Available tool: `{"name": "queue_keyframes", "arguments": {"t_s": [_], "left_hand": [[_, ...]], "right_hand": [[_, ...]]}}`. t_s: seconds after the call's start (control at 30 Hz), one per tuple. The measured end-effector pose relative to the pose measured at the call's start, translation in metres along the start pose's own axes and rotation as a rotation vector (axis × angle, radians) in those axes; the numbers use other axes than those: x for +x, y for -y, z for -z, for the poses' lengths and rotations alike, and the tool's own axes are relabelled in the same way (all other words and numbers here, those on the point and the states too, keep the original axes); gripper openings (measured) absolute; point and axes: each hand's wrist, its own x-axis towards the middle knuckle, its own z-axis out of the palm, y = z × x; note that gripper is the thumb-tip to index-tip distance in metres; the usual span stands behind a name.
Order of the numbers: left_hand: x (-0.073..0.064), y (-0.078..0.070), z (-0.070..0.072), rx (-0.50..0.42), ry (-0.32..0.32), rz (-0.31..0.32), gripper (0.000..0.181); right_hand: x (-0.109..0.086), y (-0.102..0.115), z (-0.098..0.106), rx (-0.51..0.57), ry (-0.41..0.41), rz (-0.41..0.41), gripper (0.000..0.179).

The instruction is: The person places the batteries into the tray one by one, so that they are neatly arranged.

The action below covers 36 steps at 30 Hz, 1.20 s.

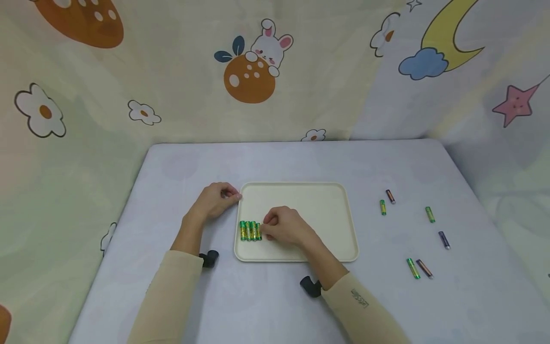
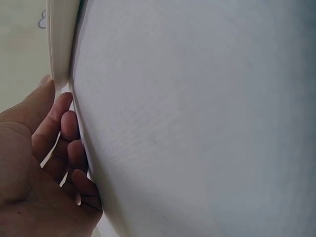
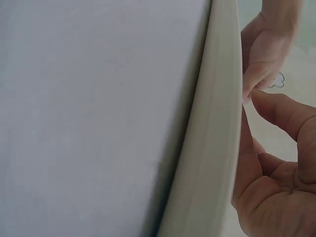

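Observation:
A cream tray (image 1: 301,200) lies on the table. Several green batteries (image 1: 248,231) stand side by side in a row against its left inner part. My right hand (image 1: 285,227) is over the tray, thumb and fingertips pinching the rightmost battery (image 1: 259,231) of that row. In the right wrist view the tray wall (image 3: 212,118) hides the tips of the right hand (image 3: 276,173). At the tray's left edge, my left hand (image 1: 216,198) holds the rim between thumb and fingers. The left wrist view shows its thumb (image 2: 42,98) against the tray's side (image 2: 64,44).
To the right of the tray, loose batteries lie scattered on the white-covered table (image 1: 301,162): green ones (image 1: 383,207), copper-and-black ones (image 1: 424,268) and a dark blue one (image 1: 444,240). A patterned cloth (image 1: 185,71) hangs behind the table.

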Motion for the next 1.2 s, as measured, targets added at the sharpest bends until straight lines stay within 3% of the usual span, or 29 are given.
{"name": "queue_keyframes", "arguments": {"t_s": [0.37, 0.63, 0.87, 1.2], "left_hand": [[0.000, -0.002, -0.001, 0.019, 0.006, 0.000, 0.030], [-0.002, -0.006, 0.001, 0.038, 0.009, 0.010, 0.033], [-0.003, -0.005, 0.001, 0.038, 0.001, 0.017, 0.032], [-0.001, -0.005, 0.001, 0.027, 0.007, 0.008, 0.032]], "right_hand": [[-0.024, -0.019, 0.033, 0.010, -0.041, 0.050, 0.014], [-0.037, -0.037, 0.062, 0.090, -0.030, 0.094, 0.018], [-0.046, -0.055, 0.084, 0.116, -0.076, 0.082, 0.021], [-0.059, -0.083, 0.120, 0.003, -0.185, 0.013, 0.028]]}}
